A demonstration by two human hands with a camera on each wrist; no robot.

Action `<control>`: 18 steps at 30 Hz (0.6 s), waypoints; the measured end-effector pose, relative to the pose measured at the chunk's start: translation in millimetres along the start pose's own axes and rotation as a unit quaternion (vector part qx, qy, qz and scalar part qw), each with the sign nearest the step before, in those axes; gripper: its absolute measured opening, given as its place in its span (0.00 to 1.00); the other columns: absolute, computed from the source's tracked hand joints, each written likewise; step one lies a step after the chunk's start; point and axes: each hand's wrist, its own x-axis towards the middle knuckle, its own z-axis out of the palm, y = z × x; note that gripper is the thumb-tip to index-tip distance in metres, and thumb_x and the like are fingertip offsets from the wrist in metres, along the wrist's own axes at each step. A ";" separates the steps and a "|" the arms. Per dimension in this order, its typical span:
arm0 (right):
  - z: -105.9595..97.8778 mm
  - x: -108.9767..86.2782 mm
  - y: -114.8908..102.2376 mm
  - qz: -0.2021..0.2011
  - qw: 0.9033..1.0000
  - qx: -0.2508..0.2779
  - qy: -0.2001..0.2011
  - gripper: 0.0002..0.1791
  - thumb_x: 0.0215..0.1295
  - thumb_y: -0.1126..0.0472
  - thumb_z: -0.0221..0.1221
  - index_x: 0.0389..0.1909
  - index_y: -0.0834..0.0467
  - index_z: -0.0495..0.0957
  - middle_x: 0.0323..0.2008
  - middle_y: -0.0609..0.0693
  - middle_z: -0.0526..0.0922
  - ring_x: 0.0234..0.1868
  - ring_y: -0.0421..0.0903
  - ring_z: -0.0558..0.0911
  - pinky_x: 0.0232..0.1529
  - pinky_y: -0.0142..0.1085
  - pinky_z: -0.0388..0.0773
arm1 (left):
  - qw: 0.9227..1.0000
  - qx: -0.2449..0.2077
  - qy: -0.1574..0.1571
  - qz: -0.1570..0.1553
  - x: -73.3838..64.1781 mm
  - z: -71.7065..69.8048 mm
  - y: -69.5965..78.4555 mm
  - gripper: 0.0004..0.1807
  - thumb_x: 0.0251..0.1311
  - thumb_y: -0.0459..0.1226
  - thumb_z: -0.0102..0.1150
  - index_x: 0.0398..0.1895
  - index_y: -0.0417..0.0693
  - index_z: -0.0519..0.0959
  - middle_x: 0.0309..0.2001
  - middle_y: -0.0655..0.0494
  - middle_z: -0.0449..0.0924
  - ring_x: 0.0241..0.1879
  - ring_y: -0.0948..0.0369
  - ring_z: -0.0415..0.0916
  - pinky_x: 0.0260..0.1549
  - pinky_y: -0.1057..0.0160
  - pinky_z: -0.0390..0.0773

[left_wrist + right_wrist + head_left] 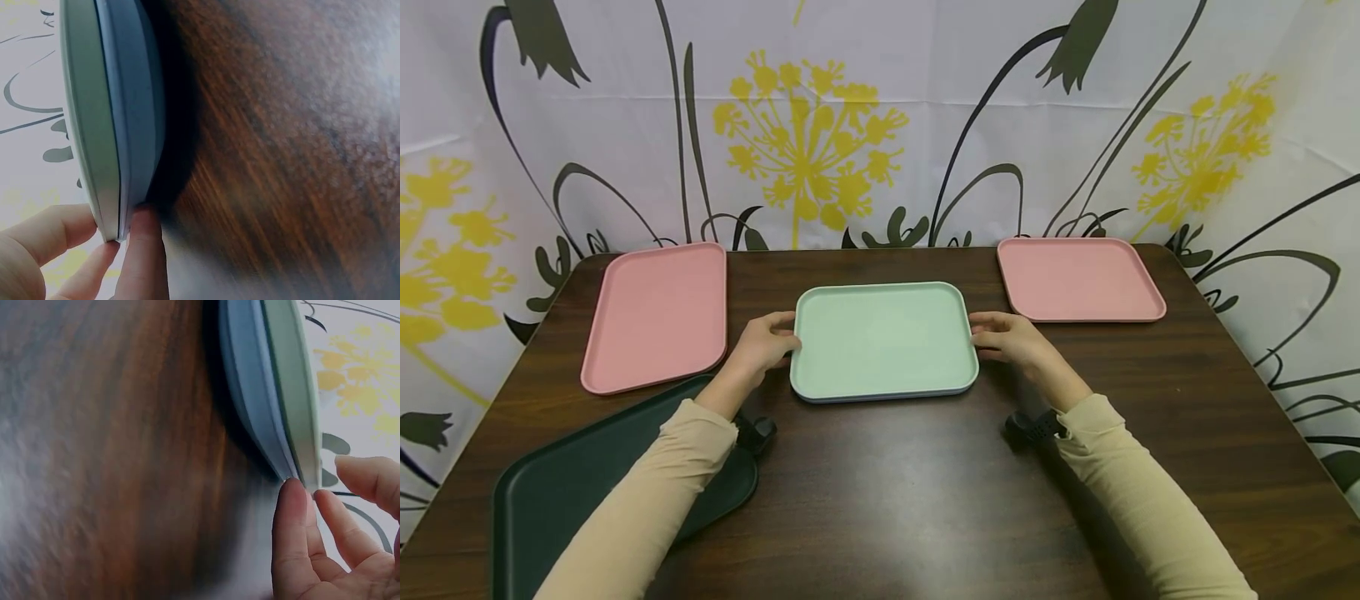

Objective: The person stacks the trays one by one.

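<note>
We find the mint-green tray [883, 342], stacked on a blue tray [136, 94], near the wooden tabletop's [895, 492] middle. The left hand [760, 342] pinches the stack's left edge, thumb above, fingers below. The right hand [1013, 340] touches the right edge by fingertips, thumb slightly off. We log tight room toward the left pink tray [662, 317] and right pink tray [1081, 279], broader room nearside.

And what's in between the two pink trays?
The head view shows the mint green tray between them, with the left hand and right hand at its short ends. Wrist views show a blue tray under it.
</note>
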 end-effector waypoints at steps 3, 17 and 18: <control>-6.0 -1.5 -2.9 -0.006 1.000 0.010 0.009 0.28 0.69 0.68 0.50 0.69 0.69 0.58 0.64 0.69 0.65 0.52 0.42 0.75 0.61 0.42 0.76 | 1.000 0.002 -0.002 0.001 -0.4 -0.7 0.1 0.33 0.63 0.27 0.45 0.73 0.38 0.54 0.63 0.30 0.64 0.60 0.43 0.69 0.59 0.48 0.75; -72.5 -28.9 -17.6 -0.050 0.992 0.100 0.055 0.30 0.69 0.66 0.52 0.68 0.71 0.56 0.35 0.34 0.79 0.38 0.30 0.80 0.44 0.22 0.80 | 1.000 0.006 0.001 -0.001 -0.3 -0.2 -0.6 0.32 0.64 0.28 0.45 0.73 0.38 0.55 0.63 0.31 0.64 0.61 0.43 0.68 0.58 0.47 0.76; -78.4 -31.1 -17.2 -0.052 0.991 0.112 0.057 0.26 0.69 0.66 0.52 0.66 0.69 0.60 0.35 0.34 0.80 0.38 0.30 0.81 0.44 0.22 0.80 | 1.000 0.006 0.002 -0.002 0.1 -0.1 -0.8 0.32 0.64 0.28 0.45 0.72 0.39 0.55 0.63 0.31 0.65 0.61 0.43 0.69 0.59 0.48 0.76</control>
